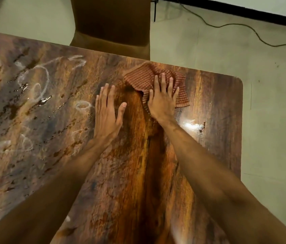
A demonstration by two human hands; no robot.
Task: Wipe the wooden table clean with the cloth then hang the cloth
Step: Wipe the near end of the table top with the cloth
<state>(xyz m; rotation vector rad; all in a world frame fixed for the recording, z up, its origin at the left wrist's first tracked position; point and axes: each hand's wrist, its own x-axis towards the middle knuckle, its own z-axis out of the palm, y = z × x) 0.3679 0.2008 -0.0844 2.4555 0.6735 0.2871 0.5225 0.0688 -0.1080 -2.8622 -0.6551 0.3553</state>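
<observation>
A red checked cloth [139, 77] lies bunched on the wooden table [214, 106], near its far right corner. My right hand [162, 98] presses flat on the cloth with straight, spread fingers. My left hand [108, 110] rests flat on the bare wood just left of the cloth, fingers straight, holding nothing. The left half of the table carries white chalky swirls [36, 80], dark spots and wet streaks. The strip of wood under and between my arms looks smoother and shiny.
A brown chair [111, 23] stands at the table's far edge, behind the cloth. A black cable [254, 30] snakes over the pale floor at the right. The table's rounded right corner [238, 81] is close to the cloth.
</observation>
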